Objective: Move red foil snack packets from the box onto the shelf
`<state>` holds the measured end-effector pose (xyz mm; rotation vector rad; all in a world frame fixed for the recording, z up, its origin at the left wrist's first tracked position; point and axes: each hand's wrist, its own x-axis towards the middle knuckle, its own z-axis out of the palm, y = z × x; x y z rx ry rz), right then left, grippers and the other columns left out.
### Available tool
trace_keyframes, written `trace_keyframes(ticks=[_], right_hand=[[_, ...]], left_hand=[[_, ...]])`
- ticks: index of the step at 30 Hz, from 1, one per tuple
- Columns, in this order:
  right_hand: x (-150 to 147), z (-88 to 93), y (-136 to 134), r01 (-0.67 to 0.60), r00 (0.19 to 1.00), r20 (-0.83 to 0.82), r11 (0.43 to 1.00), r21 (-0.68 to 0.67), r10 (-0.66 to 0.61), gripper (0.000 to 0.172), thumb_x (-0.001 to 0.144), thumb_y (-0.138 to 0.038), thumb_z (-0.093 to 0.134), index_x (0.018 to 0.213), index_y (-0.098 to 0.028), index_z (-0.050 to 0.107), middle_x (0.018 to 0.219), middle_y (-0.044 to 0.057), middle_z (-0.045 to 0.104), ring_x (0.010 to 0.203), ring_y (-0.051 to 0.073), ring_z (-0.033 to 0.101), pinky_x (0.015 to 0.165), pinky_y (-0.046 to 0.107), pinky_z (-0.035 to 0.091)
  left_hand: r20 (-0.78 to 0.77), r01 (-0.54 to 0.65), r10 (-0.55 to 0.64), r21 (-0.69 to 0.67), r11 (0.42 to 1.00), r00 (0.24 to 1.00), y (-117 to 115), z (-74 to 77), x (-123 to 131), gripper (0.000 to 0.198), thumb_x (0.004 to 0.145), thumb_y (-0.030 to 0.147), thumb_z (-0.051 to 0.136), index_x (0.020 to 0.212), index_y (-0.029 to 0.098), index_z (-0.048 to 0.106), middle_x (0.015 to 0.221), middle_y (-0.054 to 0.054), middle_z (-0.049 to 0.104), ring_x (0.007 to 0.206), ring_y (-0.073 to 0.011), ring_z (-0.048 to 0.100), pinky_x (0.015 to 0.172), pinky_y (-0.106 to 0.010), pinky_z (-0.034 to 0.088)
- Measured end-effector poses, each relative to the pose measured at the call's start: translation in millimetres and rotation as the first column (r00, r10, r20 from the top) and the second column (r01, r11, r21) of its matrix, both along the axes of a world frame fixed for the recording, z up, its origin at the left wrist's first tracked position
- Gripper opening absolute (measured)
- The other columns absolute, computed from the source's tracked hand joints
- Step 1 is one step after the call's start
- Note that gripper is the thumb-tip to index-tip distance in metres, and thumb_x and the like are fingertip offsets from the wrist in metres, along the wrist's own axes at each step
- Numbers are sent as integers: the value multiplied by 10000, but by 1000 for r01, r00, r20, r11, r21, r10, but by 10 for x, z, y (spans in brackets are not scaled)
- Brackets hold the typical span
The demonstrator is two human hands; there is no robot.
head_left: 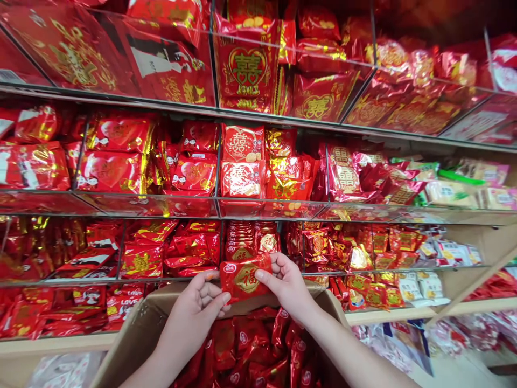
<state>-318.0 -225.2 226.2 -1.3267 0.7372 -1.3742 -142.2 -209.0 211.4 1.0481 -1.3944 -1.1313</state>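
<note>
Between my two hands is a red snack packet (246, 279) with a gold round emblem, its printed face toward me. My left hand (204, 299) pinches its lower left corner between thumb and fingers. At the packet's right end, my right hand (283, 280) grips it with the thumb in front and fingers behind. Below the hands, an open cardboard box (139, 328) holds many similar red packets (252, 345), loosely piled. Directly behind the held packet, a shelf compartment contains matching packets (241, 240) stacked in neat columns.
Shelves with clear front panels (270, 207) rise ahead, split by thin dividers and filled with red and gold packets. Green and pink packages (460, 186) lie at the right. A wooden shelf edge (391, 315) runs low on the right, with a plastic bag (67, 371) at lower left.
</note>
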Motion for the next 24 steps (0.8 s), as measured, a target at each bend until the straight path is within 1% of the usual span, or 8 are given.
trace_keyframes(ticks=[3,7,10,11,13,16,20,24], right_hand=[[-26,61,-84,30,999,19,999,-16,-30,221,656,-275,630,795,-175,491,794,14,638,697,127,586,683,280,460],[-82,115,-396,242,970,26,970,6,-242,258,647,-292,617,814,-177,457,807,16,631,719,136,590,710,301,455],[-44,74,-695,244,939,-264,968,53,-222,273,619,-234,618,826,-164,455,797,27,621,721,149,588,666,288,459],[-11,52,-783,237,883,-425,971,40,-198,274,614,-220,617,834,-159,464,801,29,617,727,151,584,654,276,455],[68,13,-924,243,675,-712,970,-33,-193,290,601,-216,626,846,-151,486,821,38,608,745,157,575,645,259,443],[141,-21,-1040,266,416,-883,957,-113,-220,332,567,-238,653,845,-130,507,836,86,594,776,210,565,649,293,429],[87,-98,-1071,257,336,-901,947,-193,-275,446,546,-275,663,923,-120,483,914,125,552,886,256,532,724,328,409],[41,-200,-1061,234,234,-929,944,-232,-286,779,430,-333,716,1092,-127,362,1091,152,424,914,254,529,730,314,428]], left_hand=[[81,-66,74,-89,994,994,21,0,34,266,754,268,492,989,254,368,649,73,541,597,-114,562,593,-236,463],[362,-21,96,-205,979,927,45,-32,69,189,783,273,442,970,251,433,691,51,546,600,-110,532,594,-219,434],[544,153,5,-245,957,839,85,-66,40,172,792,245,422,947,247,496,743,28,590,663,-118,547,640,-212,430],[595,222,-30,-252,942,803,103,-76,22,180,795,228,413,944,254,511,779,23,604,704,-120,555,671,-210,427],[690,342,-87,-242,908,718,141,-94,-13,196,794,194,403,912,268,541,844,22,618,773,-125,560,713,-208,418],[787,435,-137,-179,882,601,178,-113,-36,213,780,165,409,889,277,555,864,23,623,791,-130,563,709,-206,418],[843,476,-164,-119,871,512,172,-145,-23,228,752,141,442,897,276,555,852,21,624,776,-131,571,699,-200,422],[879,530,-185,-87,844,439,143,-190,-25,223,725,139,484,891,265,563,840,10,631,758,-142,579,680,-198,426]])
